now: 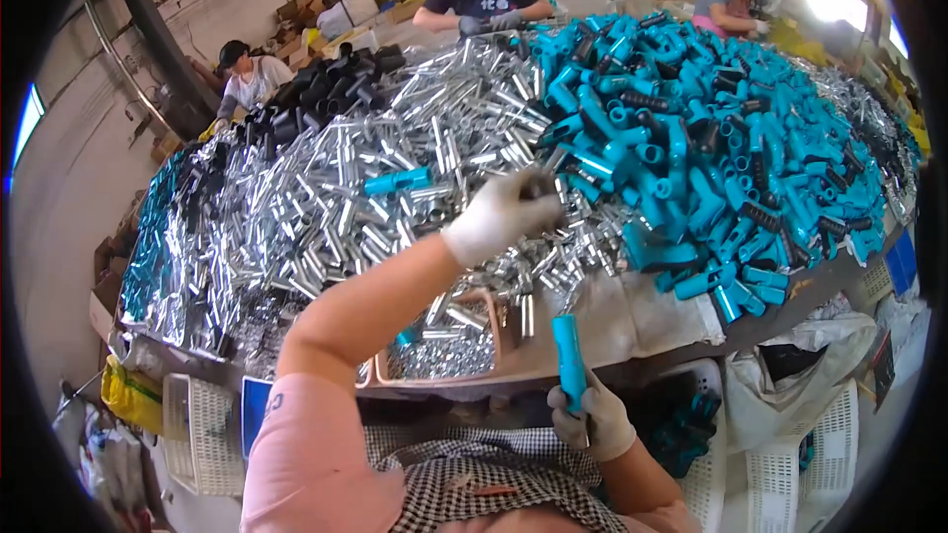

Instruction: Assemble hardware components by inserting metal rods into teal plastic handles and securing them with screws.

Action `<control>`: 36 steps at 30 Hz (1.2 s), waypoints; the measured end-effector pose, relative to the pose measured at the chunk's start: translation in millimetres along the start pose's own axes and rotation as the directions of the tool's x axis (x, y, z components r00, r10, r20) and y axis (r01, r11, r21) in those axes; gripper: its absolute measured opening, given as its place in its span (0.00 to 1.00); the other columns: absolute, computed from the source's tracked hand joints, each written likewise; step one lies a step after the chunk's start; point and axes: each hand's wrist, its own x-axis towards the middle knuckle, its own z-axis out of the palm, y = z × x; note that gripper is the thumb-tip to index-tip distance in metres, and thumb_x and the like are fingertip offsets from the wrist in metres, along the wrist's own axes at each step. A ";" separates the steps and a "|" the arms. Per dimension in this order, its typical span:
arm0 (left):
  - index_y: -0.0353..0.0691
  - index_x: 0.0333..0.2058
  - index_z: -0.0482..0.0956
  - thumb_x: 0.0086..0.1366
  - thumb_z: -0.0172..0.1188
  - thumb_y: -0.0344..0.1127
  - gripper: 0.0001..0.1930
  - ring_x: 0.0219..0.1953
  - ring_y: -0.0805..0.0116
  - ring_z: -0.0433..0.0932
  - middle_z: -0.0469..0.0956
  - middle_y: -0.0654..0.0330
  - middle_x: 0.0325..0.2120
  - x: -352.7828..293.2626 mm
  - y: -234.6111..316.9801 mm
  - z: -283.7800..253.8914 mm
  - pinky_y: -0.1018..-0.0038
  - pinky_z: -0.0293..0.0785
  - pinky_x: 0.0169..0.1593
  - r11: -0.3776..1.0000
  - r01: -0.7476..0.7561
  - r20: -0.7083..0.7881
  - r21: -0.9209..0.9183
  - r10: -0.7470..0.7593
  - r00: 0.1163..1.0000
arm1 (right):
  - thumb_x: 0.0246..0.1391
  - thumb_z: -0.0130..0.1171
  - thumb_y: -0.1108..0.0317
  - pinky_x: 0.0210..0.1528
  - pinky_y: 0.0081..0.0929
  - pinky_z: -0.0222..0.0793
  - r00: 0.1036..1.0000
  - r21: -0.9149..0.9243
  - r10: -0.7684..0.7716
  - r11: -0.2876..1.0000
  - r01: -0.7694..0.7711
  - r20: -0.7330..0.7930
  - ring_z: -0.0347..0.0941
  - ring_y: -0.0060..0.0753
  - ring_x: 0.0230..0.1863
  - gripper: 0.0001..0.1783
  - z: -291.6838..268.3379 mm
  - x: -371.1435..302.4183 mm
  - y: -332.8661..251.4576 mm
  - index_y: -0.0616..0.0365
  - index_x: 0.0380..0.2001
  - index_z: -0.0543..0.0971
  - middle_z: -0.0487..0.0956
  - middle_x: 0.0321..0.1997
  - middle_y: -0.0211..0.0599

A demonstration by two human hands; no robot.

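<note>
My left hand point(502, 218), in a white glove with dark fingertips, reaches across to the pile of small shiny metal parts point(583, 247). Its fingers are curled together at the pile's edge, and what they hold, if anything, is too blurred to name. Close to my body, my right hand point(599, 418), gloved too, grips a teal tubular tool handle point(569, 360). The handle stands nearly upright with its top end pointing away from me. A short metal piece shows below the right fingers.
Silver metal tubes point(336, 173) heap across the table's middle, teal housings point(681, 138) on the right, black sleeves point(326, 94) at the far left. A tan tray point(495, 336) of small metal bits sits at the near edge. White crates point(202, 434) flank me. Several people work opposite.
</note>
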 end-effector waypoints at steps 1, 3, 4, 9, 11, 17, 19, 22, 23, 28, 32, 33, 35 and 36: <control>0.33 0.47 0.78 0.64 0.65 0.39 0.18 0.36 0.73 0.80 0.82 0.58 0.33 -39.9 -5.7 -4.9 0.74 0.78 0.40 0.999 -0.006 0.058 -0.051 0.009 0.998 | 0.57 0.64 0.51 0.15 0.22 0.53 0.999 0.025 0.040 0.999 -0.040 0.035 0.62 0.24 0.17 0.39 6.6 5.1 5.7 0.49 0.66 0.59 0.76 0.40 0.37; 0.33 0.53 0.78 0.67 0.62 0.39 0.20 0.42 0.73 0.81 0.84 0.55 0.38 -110.0 -24.9 -10.0 0.73 0.78 0.48 0.989 0.053 0.091 0.136 -0.066 0.994 | 0.56 0.65 0.48 0.17 0.22 0.55 0.984 0.055 0.138 0.988 -0.146 0.116 0.62 0.24 0.18 0.47 14.3 13.2 18.1 0.48 0.71 0.53 0.76 0.44 0.39; 0.33 0.54 0.78 0.68 0.61 0.39 0.20 0.41 0.72 0.82 0.84 0.54 0.39 -138.7 -19.7 -10.2 0.73 0.77 0.50 0.988 0.112 0.151 0.106 -0.127 0.980 | 0.56 0.65 0.49 0.18 0.23 0.57 0.966 0.056 0.192 0.977 -0.204 0.173 0.64 0.24 0.20 0.46 16.5 16.8 26.4 0.48 0.71 0.53 0.75 0.47 0.41; 0.31 0.63 0.67 0.75 0.52 0.42 0.26 0.49 0.71 0.77 0.80 0.58 0.47 -251.1 -41.9 -18.2 0.72 0.74 0.55 0.964 0.246 0.065 -0.104 -0.240 0.969 | 0.54 0.69 0.51 0.25 0.26 0.66 0.923 -0.035 0.345 0.938 -0.344 0.173 0.69 0.28 0.27 0.41 51.5 34.9 77.0 0.53 0.63 0.60 0.74 0.45 0.41; 0.36 0.66 0.62 0.75 0.51 0.43 0.26 0.50 0.67 0.77 0.79 0.56 0.47 -283.2 -59.7 -11.1 0.68 0.76 0.54 0.900 0.167 -0.094 -0.403 -0.223 0.970 | 0.54 0.69 0.54 0.28 0.27 0.66 0.904 0.032 0.377 0.920 -0.391 0.199 0.69 0.27 0.28 0.36 63.7 45.1 106.1 0.55 0.59 0.64 0.74 0.43 0.39; 0.41 0.49 0.68 0.73 0.53 0.48 0.17 0.21 0.68 0.73 0.74 0.59 0.25 -306.1 -64.3 5.9 0.74 0.71 0.25 0.641 0.048 -0.258 -0.766 -0.375 0.890 | 0.59 0.65 0.61 0.50 0.31 0.72 0.854 -0.180 0.508 0.856 -0.485 0.115 0.75 0.33 0.43 0.23 90.0 65.0 150.9 0.61 0.51 0.71 0.78 0.41 0.36; 0.39 0.47 0.69 0.73 0.54 0.49 0.18 0.19 0.69 0.72 0.73 0.59 0.23 -322.5 -61.9 1.8 0.74 0.70 0.24 0.682 0.108 -0.265 -0.723 -0.419 0.868 | 0.60 0.64 0.61 0.61 0.29 0.64 0.824 -0.528 0.544 0.753 -0.393 0.161 0.71 0.30 0.56 0.26 82.5 72.3 143.7 0.63 0.56 0.70 0.77 0.52 0.38; 0.41 0.49 0.69 0.71 0.56 0.51 0.20 0.20 0.64 0.74 0.73 0.57 0.25 -348.2 -76.2 -6.9 0.68 0.75 0.26 0.616 0.150 -0.244 -0.774 -0.508 0.826 | 0.52 0.67 0.55 0.49 0.36 0.76 0.933 -0.972 0.275 0.028 0.232 0.231 0.81 0.43 0.43 0.25 93.2 87.9 89.4 0.62 0.47 0.79 0.83 0.42 0.48; 0.40 0.48 0.70 0.71 0.56 0.50 0.19 0.22 0.64 0.75 0.74 0.57 0.26 -356.3 -87.4 -8.7 0.67 0.76 0.28 0.585 0.125 -0.224 -0.801 -0.487 0.844 | 0.52 0.66 0.57 0.45 0.35 0.77 0.990 -0.987 0.111 -0.123 0.100 0.086 0.82 0.41 0.40 0.24 97.4 88.7 71.6 0.62 0.47 0.79 0.84 0.39 0.45; 0.35 0.50 0.68 0.72 0.55 0.46 0.20 0.25 0.65 0.75 0.74 0.56 0.28 -370.7 -99.2 4.1 0.67 0.76 0.32 0.549 0.183 -0.056 -0.816 -0.390 0.919 | 0.52 0.61 0.64 0.36 0.43 0.76 0.882 -0.802 -0.463 -0.557 -0.216 0.084 0.82 0.49 0.34 0.22 51.9 127.6 22.6 0.54 0.52 0.76 0.85 0.36 0.42; 0.34 0.49 0.68 0.70 0.56 0.39 0.16 0.22 0.67 0.74 0.74 0.57 0.24 -376.1 -91.8 14.6 0.70 0.74 0.30 0.526 0.327 0.099 -0.785 -0.415 0.904 | 0.55 0.55 0.62 0.35 0.47 0.76 0.927 -0.526 -0.374 -0.790 -0.315 0.008 0.82 0.51 0.34 0.16 43.8 148.0 26.2 0.50 0.46 0.75 0.83 0.31 0.47; 0.34 0.47 0.69 0.69 0.57 0.37 0.14 0.21 0.67 0.74 0.74 0.57 0.24 -376.2 -83.3 14.1 0.71 0.74 0.28 0.542 0.339 0.100 -0.769 -0.422 0.901 | 0.55 0.58 0.51 0.36 0.46 0.75 0.917 -0.564 -0.395 -0.746 -0.354 -0.053 0.81 0.54 0.34 0.19 41.1 151.6 26.3 0.47 0.46 0.76 0.83 0.30 0.49; 0.36 0.40 0.72 0.63 0.64 0.30 0.11 0.19 0.70 0.74 0.76 0.59 0.24 -372.8 -72.0 8.4 0.74 0.73 0.25 0.705 0.343 -0.025 -0.620 -0.455 0.890 | 0.55 0.59 0.53 0.39 0.46 0.75 0.909 -0.626 -0.411 -0.690 -0.363 -0.074 0.82 0.53 0.36 0.18 40.1 154.4 22.1 0.50 0.45 0.77 0.83 0.32 0.48; 0.36 0.38 0.72 0.60 0.67 0.27 0.12 0.19 0.72 0.74 0.76 0.60 0.24 -371.1 -68.2 5.2 0.75 0.73 0.25 0.790 0.313 -0.104 -0.528 -0.426 0.899 | 0.53 0.61 0.57 0.41 0.45 0.75 0.894 -0.698 -0.448 -0.633 -0.335 -0.023 0.81 0.53 0.38 0.17 37.1 151.7 19.0 0.54 0.42 0.78 0.84 0.35 0.49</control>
